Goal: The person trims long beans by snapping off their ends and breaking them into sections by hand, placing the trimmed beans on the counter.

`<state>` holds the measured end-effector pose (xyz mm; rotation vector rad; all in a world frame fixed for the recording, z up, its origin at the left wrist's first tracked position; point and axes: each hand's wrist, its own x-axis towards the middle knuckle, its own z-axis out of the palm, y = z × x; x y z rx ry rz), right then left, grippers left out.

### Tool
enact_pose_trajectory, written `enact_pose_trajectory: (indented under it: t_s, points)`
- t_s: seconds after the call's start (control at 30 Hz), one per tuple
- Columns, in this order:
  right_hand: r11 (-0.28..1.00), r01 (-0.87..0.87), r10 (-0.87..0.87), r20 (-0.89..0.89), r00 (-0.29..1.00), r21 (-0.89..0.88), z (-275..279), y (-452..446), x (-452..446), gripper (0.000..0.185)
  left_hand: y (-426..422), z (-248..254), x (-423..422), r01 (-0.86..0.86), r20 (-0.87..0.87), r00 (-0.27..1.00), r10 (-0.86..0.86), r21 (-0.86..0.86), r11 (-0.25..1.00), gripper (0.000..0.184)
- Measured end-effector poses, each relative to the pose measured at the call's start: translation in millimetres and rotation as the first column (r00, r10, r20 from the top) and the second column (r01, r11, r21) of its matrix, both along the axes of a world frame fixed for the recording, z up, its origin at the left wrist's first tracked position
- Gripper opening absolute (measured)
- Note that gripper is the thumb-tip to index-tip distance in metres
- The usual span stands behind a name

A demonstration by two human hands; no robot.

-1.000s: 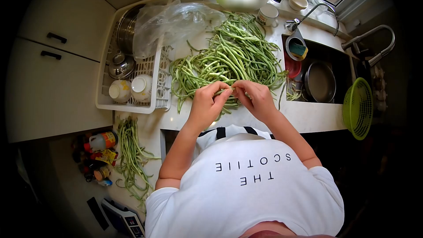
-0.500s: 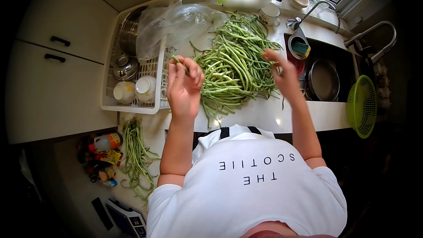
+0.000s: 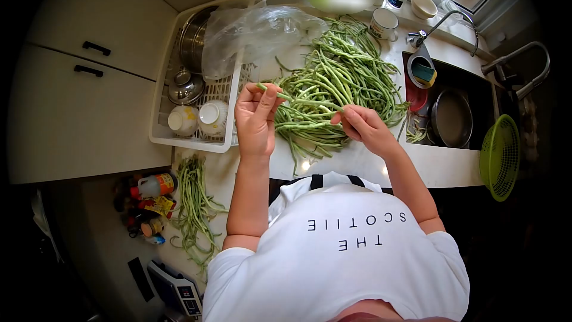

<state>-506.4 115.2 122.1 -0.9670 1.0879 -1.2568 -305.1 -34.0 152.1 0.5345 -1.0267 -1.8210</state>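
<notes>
My left hand [image 3: 257, 120] is closed, pinching one end of a long green bean [image 3: 311, 103]. The bean runs across in front of me to my right hand [image 3: 368, 130], whose thumb and fingers pinch its other part. Both hands are above the near side of a large heap of long green beans [image 3: 351, 65] on the white counter [image 3: 363, 161]. A smaller bunch of long beans [image 3: 193, 203] lies apart, to the left of my left forearm.
A white dish rack [image 3: 156, 104] with bowls and pots stands left, a clear plastic bag [image 3: 256, 33] over its edge. At right, the sink [image 3: 482, 98] holds a pan [image 3: 451, 118] and bean scraps [image 3: 417, 131]. A green colander [image 3: 500, 158] and an enamel mug [image 3: 383, 24] are near.
My right hand has come in from the heap's right side and now pinches the bean that my left hand holds. The bean is stretched between both hands. The whole view has shifted slightly.
</notes>
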Motion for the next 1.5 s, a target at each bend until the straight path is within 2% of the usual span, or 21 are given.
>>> enact_pose_trajectory:
  t_s: [0.37, 0.43, 0.5, 0.57, 0.6, 0.73, 0.83, 0.9, 0.93, 0.97, 1.03, 1.07, 1.1, 1.17, 1.2, 1.23, 1.27, 1.3, 1.33, 1.43, 1.5]
  points:
    - [0.999, 0.019, -0.017, 0.044, 0.999, -0.034, 19.0, 3.3, 16.2, 0.032, 18.8, 0.7, -17.0, 0.149, 0.057, 0.986, -0.154, 0.075, 0.986, 0.012]
    - [0.986, 0.135, -0.133, 0.025, 0.991, -0.096, 28.7, -1.7, 25.8, 0.031, 24.9, -0.8, -19.2, 0.171, 0.080, 0.981, -0.178, 0.080, 0.982, 0.013]
    - [0.984, 0.136, -0.148, -0.097, 0.984, -0.115, 29.4, -2.5, 24.1, 0.027, 29.7, -1.5, -20.7, 0.226, 0.181, 0.957, -0.225, 0.013, 0.974, 0.013]
    - [0.961, 0.069, -0.204, -0.514, 0.833, -0.270, 33.6, -3.5, 23.2, 0.022, 33.1, 0.7, -22.2, 0.239, 0.162, 0.958, -0.238, 0.017, 0.971, 0.013]
    - [0.955, 0.092, -0.233, -0.521, 0.821, -0.282, 36.5, -3.0, 25.0, 0.018, 32.7, -1.2, -21.5, 0.243, 0.143, 0.959, -0.245, 0.031, 0.969, 0.013]
    - [0.969, 0.090, -0.196, -0.497, 0.846, -0.228, 37.7, 0.5, 25.1, 0.017, 30.3, -8.4, -19.3, 0.301, 0.003, 0.952, -0.308, 0.188, 0.935, 0.016]
    - [0.929, 0.091, -0.272, -0.492, 0.827, -0.359, 31.5, 0.0, 22.6, 0.018, 26.4, -20.6, -17.7, 0.394, -0.107, 0.919, -0.379, 0.293, 0.871, 0.022]
    - [0.949, 0.134, -0.270, -0.514, 0.814, -0.286, 28.9, 2.6, 17.2, 0.021, 36.6, -8.6, -27.0, 0.371, -0.061, 0.927, -0.371, 0.295, 0.881, 0.025]
    - [0.944, 0.279, -0.307, -0.158, 0.939, -0.177, 23.0, 2.9, 23.1, 0.022, 42.2, -2.2, -32.6, 0.347, -0.016, 0.934, -0.358, 0.295, 0.890, 0.028]
    - [0.943, 0.282, -0.310, -0.161, 0.937, -0.178, 25.0, 3.3, 22.3, 0.022, 45.7, -3.9, -34.4, 0.351, -0.018, 0.932, -0.362, 0.294, 0.889, 0.028]
    - [0.948, 0.315, -0.319, 0.138, 0.938, 0.049, 33.0, 4.9, 20.7, 0.022, 52.2, -12.5, -33.3, 0.474, 0.351, 0.827, -0.439, -0.015, 0.880, 0.034]
    - [0.953, 0.301, -0.299, 0.173, 0.938, 0.013, 36.0, 4.0, 18.8, 0.022, 53.7, -19.2, -31.0, 0.494, 0.330, 0.815, -0.476, 0.034, 0.869, 0.028]
    - [0.953, 0.303, -0.300, 0.173, 0.938, 0.014, 32.9, 5.0, 16.2, 0.022, 52.8, -18.6, -30.6, 0.495, 0.329, 0.815, -0.477, 0.035, 0.868, 0.028]
    - [0.947, 0.307, -0.307, -0.013, 0.952, 0.095, 23.8, 10.8, 8.5, 0.021, 49.4, -14.6, -29.0, 0.449, 0.608, 0.774, -0.174, -0.335, 0.828, 0.020]
    - [0.947, 0.308, -0.308, -0.014, 0.951, 0.095, 23.5, 14.4, 6.4, 0.021, 48.9, -10.5, -29.0, 0.450, 0.608, 0.774, -0.175, -0.334, 0.828, 0.020]
    - [0.920, 0.389, -0.379, -0.363, 0.852, -0.046, 23.9, 18.7, 5.3, 0.022, 48.8, -4.7, -29.2, 0.437, 0.645, 0.760, -0.076, -0.422, 0.794, 0.017]
    - [0.889, 0.409, -0.438, -0.648, 0.624, -0.207, 25.0, 20.9, 4.9, 0.026, 48.7, 0.3, -29.2, 0.428, 0.669, 0.743, 0.027, -0.505, 0.750, 0.013]
    - [0.889, 0.409, -0.436, -0.649, 0.623, -0.205, 32.1, 18.2, 3.9, 0.026, 48.6, 3.6, -29.0, 0.427, 0.669, 0.743, 0.025, -0.503, 0.751, 0.013]
    - [0.832, 0.272, -0.555, -0.739, 0.382, -0.484, 44.3, 12.3, 2.9, 0.028, 48.8, 6.3, -28.8, 0.442, 0.684, 0.720, 0.118, -0.583, 0.681, 0.012]
    - [0.789, 0.029, -0.613, -0.783, 0.105, -0.614, 52.1, 6.4, 10.3, 0.028, 49.6, 9.7, -30.8, 0.463, 0.664, 0.701, 0.260, -0.701, 0.543, 0.009]
    - [0.908, -0.076, -0.398, -0.905, 0.148, -0.412, 33.4, 7.4, 7.0, 0.023, 49.6, 9.3, -31.1, 0.465, 0.638, 0.706, 0.309, -0.746, 0.476, 0.008]
